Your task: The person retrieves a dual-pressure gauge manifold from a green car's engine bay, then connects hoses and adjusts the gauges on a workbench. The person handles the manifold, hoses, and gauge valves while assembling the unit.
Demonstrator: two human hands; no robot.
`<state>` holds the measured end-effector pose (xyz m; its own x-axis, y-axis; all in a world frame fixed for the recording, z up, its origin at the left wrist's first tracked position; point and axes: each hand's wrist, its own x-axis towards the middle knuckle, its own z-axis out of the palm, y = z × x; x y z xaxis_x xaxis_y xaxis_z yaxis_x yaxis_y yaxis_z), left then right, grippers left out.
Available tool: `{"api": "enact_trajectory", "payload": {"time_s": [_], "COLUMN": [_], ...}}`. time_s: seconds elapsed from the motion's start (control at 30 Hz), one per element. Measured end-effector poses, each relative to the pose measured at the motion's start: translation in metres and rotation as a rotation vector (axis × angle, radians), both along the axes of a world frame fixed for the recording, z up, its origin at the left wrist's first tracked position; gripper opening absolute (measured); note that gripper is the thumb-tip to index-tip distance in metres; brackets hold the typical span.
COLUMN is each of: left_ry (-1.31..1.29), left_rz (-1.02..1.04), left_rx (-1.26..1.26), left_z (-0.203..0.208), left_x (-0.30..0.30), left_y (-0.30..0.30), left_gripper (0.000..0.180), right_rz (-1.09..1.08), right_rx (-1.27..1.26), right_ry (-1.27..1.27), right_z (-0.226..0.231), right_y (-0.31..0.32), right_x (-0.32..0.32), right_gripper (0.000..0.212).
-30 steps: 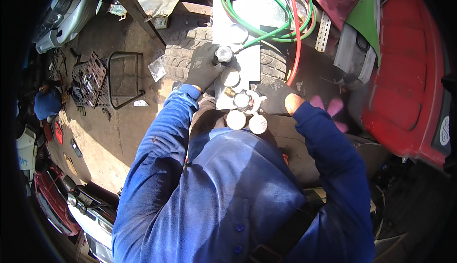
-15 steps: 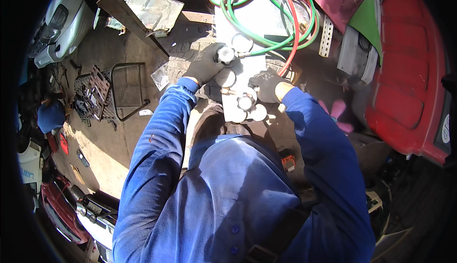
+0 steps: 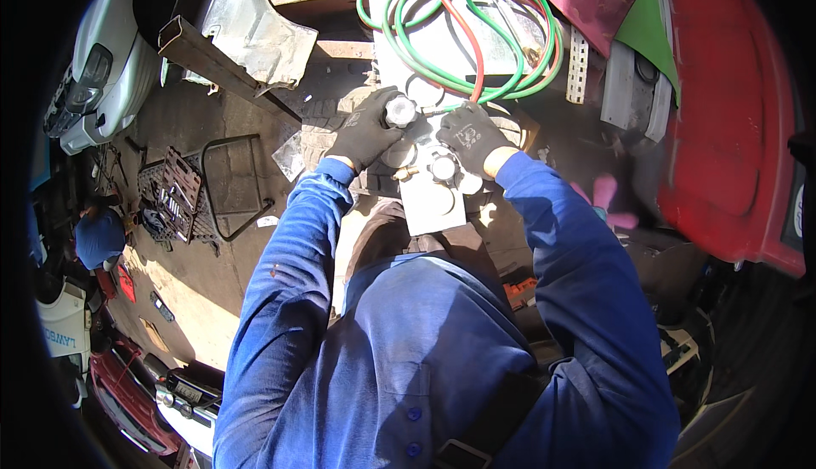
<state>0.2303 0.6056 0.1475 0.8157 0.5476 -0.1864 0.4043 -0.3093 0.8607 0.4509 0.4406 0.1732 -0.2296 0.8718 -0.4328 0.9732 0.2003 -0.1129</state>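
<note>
Both my hands wear dark grey gloves. My left hand [image 3: 365, 133] is closed around a gas regulator [image 3: 400, 112] with a round pale knob and a gauge. Close to its right, my right hand [image 3: 469, 136] has its fingers curled at the end of the green hose [image 3: 510, 93], beside the regulator's outlet; the glove hides the fitting. A red hose [image 3: 463, 19] comes down to the same hand. Just below lies a second regulator [image 3: 442, 166] with round gauges and a brass stem, on a white sheet [image 3: 435, 212] in bright sun.
A torch [image 3: 517, 25] lies within the coiled hoses. Under the sheet is a tyre [image 3: 327, 114]. A rusty square post [image 3: 212, 59] and a bent metal panel [image 3: 259, 23] stand left, a red car part [image 3: 722, 121] right. Another person [image 3: 99, 235] crouches far left near a tool case [image 3: 180, 193].
My right hand has moved up and left, from beside the lower regulator to the hose end. My left hand keeps its regulator. The view has shifted slightly.
</note>
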Motion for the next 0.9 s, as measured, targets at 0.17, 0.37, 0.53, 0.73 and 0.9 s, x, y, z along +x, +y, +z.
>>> {"api": "enact_trajectory", "payload": {"time_s": [0.17,0.37,0.53,0.73,0.9], "left_ry": [0.065,-0.020,-0.055,-0.204,-0.244], "left_rz": [-0.007,0.007,-0.066,-0.384,-0.620], "left_rx": [0.015,0.069,0.277,0.570,0.617], "left_z": [0.007,0.020,0.034,0.063,0.078], "left_x": [-0.009,-0.025,-0.050,-0.070,-0.064], "left_y": [-0.002,0.002,-0.003,-0.030,-0.053], "left_gripper": [0.091,0.089,0.092,0.083,0.076], "right_rz": [-0.167,-0.539,-0.859,-1.110,-1.240], "right_rx": [0.164,0.276,0.452,0.643,0.482], "right_ry": [0.019,0.125,0.170,0.365,0.479], "right_z": [0.003,0.014,0.030,0.038,0.047], "right_y": [-0.018,-0.034,-0.067,-0.114,-0.150], "right_x": [-0.002,-0.021,-0.061,-0.136,-0.177], "right_gripper": [0.041,0.046,0.050,0.039,0.052]}}
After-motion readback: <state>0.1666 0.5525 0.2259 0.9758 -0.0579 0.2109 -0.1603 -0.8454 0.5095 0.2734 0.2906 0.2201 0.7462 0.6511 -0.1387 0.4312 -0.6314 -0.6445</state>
